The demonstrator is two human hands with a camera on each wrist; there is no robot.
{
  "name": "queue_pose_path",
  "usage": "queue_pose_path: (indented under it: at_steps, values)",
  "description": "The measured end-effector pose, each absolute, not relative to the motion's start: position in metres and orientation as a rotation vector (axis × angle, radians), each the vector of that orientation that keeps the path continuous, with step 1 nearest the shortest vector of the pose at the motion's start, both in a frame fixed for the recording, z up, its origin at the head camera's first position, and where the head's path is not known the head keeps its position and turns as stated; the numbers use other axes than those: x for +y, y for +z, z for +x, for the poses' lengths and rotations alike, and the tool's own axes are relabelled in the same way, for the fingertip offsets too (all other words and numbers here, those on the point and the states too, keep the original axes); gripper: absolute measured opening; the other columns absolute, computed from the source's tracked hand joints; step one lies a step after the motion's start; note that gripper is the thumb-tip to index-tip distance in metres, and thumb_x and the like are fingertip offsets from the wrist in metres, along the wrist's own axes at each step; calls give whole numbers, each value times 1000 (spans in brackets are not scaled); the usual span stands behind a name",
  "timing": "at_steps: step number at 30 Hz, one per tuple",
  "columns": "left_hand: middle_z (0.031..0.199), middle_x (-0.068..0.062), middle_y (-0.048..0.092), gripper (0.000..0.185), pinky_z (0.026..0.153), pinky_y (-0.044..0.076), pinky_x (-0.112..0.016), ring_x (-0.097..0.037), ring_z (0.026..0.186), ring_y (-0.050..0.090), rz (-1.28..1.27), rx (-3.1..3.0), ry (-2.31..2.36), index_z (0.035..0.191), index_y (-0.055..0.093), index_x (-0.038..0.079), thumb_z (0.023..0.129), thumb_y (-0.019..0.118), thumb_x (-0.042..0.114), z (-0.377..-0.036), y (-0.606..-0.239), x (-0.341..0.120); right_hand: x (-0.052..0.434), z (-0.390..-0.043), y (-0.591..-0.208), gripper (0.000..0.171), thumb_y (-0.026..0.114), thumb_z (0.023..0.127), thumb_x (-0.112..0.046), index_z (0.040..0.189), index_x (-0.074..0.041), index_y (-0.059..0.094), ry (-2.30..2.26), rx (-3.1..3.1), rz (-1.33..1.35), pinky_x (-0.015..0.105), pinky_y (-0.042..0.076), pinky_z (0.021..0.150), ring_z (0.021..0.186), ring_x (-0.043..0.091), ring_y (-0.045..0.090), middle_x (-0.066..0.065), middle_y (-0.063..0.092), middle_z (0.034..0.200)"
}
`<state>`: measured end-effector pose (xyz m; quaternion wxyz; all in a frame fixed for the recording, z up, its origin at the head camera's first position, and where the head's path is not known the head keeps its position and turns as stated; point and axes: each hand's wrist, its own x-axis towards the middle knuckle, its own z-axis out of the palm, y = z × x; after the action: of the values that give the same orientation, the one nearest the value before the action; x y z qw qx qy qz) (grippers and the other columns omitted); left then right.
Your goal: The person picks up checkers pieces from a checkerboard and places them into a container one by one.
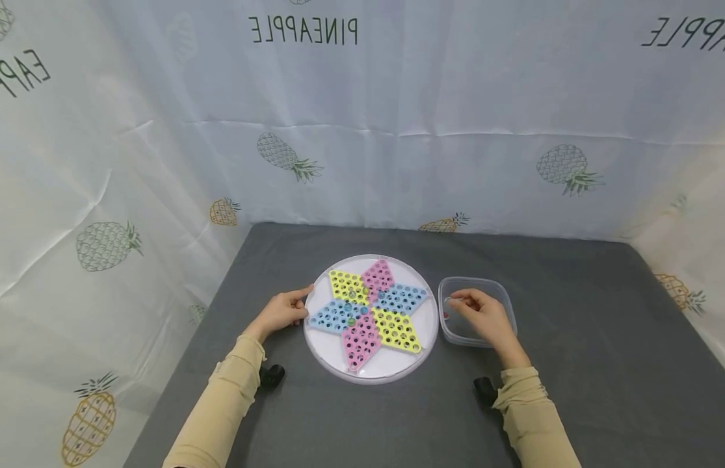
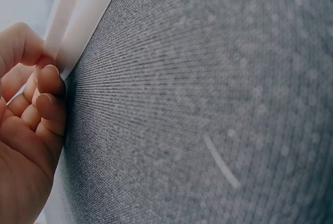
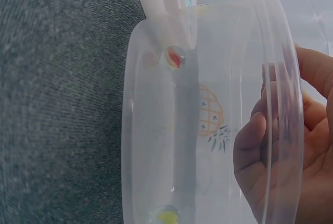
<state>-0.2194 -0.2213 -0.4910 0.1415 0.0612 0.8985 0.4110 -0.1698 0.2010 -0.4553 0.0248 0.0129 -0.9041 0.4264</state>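
Observation:
A round white Chinese checkers board lies on the table, with a yellow, pink and blue star of holes and several glass marbles near its centre. My left hand holds the board's left rim. The left wrist view shows its fingers curled against that edge. Over a clear plastic container, my right hand pinches a small clear marble at the fingertips; the fingers hide most of it. Inside the container lie a red-swirled marble and a yellow one.
Dark grey cloth covers the table. The container stands right beside the board's right edge. Behind and at the sides hangs a white curtain printed with pineapples. A black wrist device shows by each sleeve.

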Motion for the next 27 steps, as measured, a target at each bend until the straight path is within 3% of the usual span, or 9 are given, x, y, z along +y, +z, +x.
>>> queue_pose_path:
  at_steps: [9,19,27]
  values:
    - [68,0,50,65,56,40,-26,-12,56,48,177,2586,1211,140,43,13,79,61,9,-218,-491,-222,200,-169,-449,34,59,88,-39,109,-13,66,1343,-2783,53,23,44,64,72,7,52,4,61,92]
    - [66,1,50,64,55,40,-26,-11,55,47,166,2591,1221,140,44,14,78,60,9,-218,-491,-221,194,-166,-437,35,60,88,-37,110,-10,66,1358,-2727,105,20,44,64,72,1,53,7,65,92]
    - [66,2,48,65,54,39,-24,-9,54,46,215,2583,1246,140,43,8,77,59,10,-216,-490,-221,186,-167,-429,35,61,87,-38,110,-12,66,1383,-2689,124,20,45,65,73,0,53,6,65,94]
